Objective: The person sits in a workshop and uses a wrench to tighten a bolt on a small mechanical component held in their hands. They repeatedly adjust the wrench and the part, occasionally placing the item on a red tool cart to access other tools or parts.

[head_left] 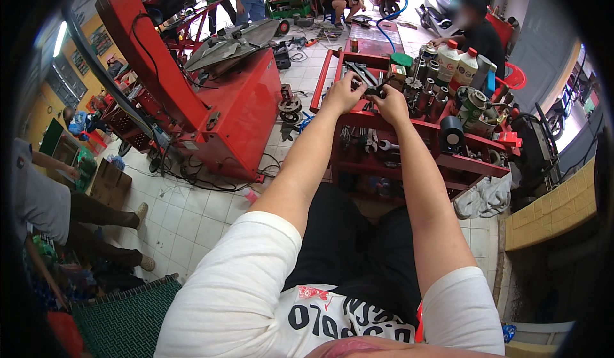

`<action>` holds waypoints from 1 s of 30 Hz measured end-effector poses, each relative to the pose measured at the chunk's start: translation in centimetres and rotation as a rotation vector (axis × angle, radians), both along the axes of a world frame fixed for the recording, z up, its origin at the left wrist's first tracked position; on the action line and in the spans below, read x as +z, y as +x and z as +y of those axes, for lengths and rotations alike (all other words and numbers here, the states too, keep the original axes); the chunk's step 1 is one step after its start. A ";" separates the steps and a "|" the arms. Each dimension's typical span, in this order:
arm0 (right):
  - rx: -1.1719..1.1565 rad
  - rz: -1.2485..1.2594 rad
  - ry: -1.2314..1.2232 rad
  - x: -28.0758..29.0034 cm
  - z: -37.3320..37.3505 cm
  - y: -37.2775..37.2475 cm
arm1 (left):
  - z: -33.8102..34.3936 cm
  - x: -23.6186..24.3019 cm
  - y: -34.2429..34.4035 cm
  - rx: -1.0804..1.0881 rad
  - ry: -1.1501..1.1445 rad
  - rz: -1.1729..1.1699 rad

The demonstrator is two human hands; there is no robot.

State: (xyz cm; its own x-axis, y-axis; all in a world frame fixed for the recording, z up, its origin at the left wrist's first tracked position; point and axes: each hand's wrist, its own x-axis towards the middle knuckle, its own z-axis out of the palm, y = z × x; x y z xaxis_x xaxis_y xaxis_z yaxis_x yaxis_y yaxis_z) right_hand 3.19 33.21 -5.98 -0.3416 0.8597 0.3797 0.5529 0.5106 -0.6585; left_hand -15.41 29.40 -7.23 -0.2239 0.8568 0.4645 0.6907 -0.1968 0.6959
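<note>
Both my arms reach forward over a red tool cart [448,140]. My left hand [342,94] and my right hand [391,104] are closed together on a small dark metal part [374,91] held between them above the cart's top tray. What the part is I cannot tell; my fingers hide much of it. The top tray around my hands holds wrenches, sockets, metal parts and a black roll [451,133]. White bottles with red caps [458,64] stand at the tray's far right.
A large red tyre-changing machine [217,96] stands to the left on the white tiled floor, with cables beneath it. A person sits at the left edge [70,214], another crouches behind the cart [476,29], others stand at the back. Scooters are parked far off. A yellow brick ledge [556,211] lies right.
</note>
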 end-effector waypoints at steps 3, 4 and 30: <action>0.015 0.016 0.032 -0.4 0.3 -0.5 | 0.4 -0.2 -1.2 -0.049 -0.039 0.032; 0.021 0.028 0.058 -0.8 0.6 -0.5 | 0.5 -0.1 -1.2 -0.020 -0.080 0.070; 0.024 0.046 0.036 -1.1 0.8 -0.4 | 0.9 -0.2 -1.7 -0.044 -0.080 -0.028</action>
